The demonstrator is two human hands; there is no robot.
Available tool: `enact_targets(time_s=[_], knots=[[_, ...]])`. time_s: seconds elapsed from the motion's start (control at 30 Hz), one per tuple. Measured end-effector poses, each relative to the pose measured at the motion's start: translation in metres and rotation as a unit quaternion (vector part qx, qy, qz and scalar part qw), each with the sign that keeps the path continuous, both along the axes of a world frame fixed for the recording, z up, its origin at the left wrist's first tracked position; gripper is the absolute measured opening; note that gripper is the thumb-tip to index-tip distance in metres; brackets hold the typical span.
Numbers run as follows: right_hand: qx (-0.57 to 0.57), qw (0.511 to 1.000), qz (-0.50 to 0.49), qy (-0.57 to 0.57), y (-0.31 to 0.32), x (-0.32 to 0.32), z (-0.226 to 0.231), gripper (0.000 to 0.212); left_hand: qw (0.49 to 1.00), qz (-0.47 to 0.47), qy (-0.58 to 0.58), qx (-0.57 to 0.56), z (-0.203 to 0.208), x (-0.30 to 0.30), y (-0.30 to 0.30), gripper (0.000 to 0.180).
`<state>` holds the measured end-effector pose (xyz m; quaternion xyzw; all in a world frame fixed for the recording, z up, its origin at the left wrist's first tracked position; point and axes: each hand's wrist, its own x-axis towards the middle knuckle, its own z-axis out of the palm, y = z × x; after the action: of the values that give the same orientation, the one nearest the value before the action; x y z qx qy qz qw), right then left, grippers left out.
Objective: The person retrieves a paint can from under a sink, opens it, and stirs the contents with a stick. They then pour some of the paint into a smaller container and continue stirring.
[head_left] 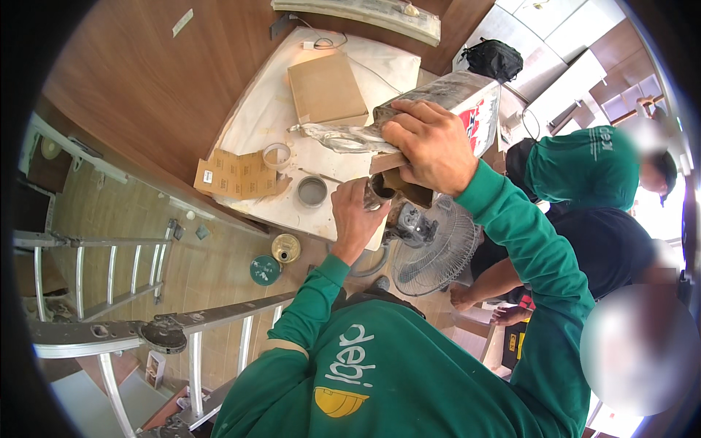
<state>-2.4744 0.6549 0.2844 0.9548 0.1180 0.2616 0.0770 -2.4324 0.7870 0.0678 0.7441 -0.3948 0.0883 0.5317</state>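
Observation:
My right hand (434, 150) is closed over the near end of a large dusty package (438, 91) with a white and red side. A brown flap (406, 191) sticks out below that hand. Crumpled clear plastic (339, 137) trails from the package to the left. Just left of the flap, my left hand (353, 213) is wrapped round a small dark cup-like container (380, 191), its opening facing up. Whether anything passes between package and container I cannot make out. A round grey tin (312, 191) stands on the pale tabletop (248, 120) near my left hand.
A flat cardboard box (327, 87), a tape roll (277, 155) and folded brown cardboard (237, 174) lie on the tabletop. A fan (436, 248) stands close on the right. Aluminium ladders (201, 317) are at left; cans (265, 270) rest on the floor. Two people (584, 169) are at right.

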Motion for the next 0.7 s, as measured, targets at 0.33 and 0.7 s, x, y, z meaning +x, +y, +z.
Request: enact_targets(time_s=[0.33,0.7], knots=[[0.0,0.998,-0.038,0.047,-0.0014,-0.0028,-0.0045,0.044,1.0,-0.002,0.015,0.0,-0.0035,-0.0024,-0.0036,0.055],[-0.003,1.0,-0.016,0.02,0.0018,-0.0019,-0.0025,0.029,1.0,-0.006,0.015,-0.004,-0.0085,-0.0048,-0.0051,0.057]])
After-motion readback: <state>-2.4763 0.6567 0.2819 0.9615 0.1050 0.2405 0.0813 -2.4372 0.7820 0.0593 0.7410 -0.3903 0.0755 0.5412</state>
